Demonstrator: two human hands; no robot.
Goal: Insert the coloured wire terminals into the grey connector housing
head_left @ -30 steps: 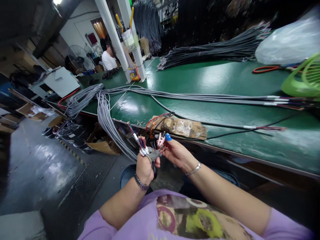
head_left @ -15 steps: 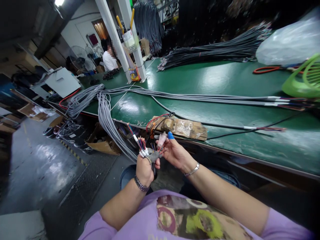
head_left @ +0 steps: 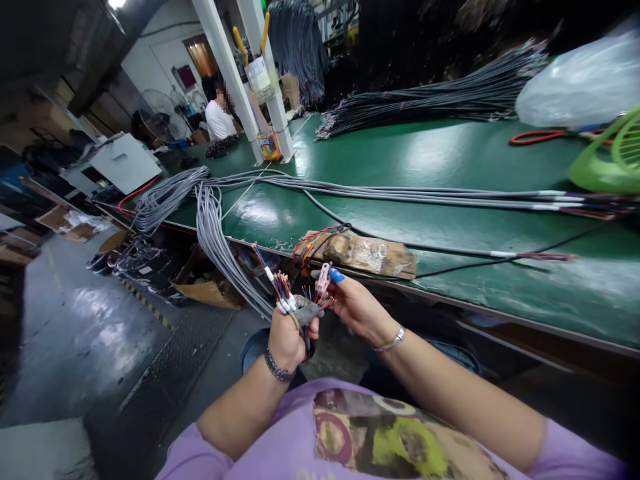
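Observation:
My left hand (head_left: 289,339) is closed round a bundle of grey cables (head_left: 235,263). Their white-banded ends, with red and blue wires (head_left: 283,287) fanned out, stick up above the fist. Grey coverings wrap some of its fingers. Close on the right, my right hand (head_left: 357,307), a blue cover on one fingertip, pinches a small pink plastic piece (head_left: 324,277) with a slot in it. The piece stands nearly upright beside some thin red wires (head_left: 327,301) between the hands. Whether it touches those wires I cannot tell.
A wooden block (head_left: 370,257) lies at the front edge of the green bench (head_left: 450,163). More grey cables (head_left: 415,195) stretch across the bench. Dark cables (head_left: 425,100), a plastic bag (head_left: 580,83) and a green basket-like object (head_left: 607,157) are farther back. A person (head_left: 219,120) is beyond the posts.
The pink piece, blurred before, now shows sharply and more upright. My right hand's blue-covered fingertip has shifted slightly left and down. My left hand keeps its hold on the cables.

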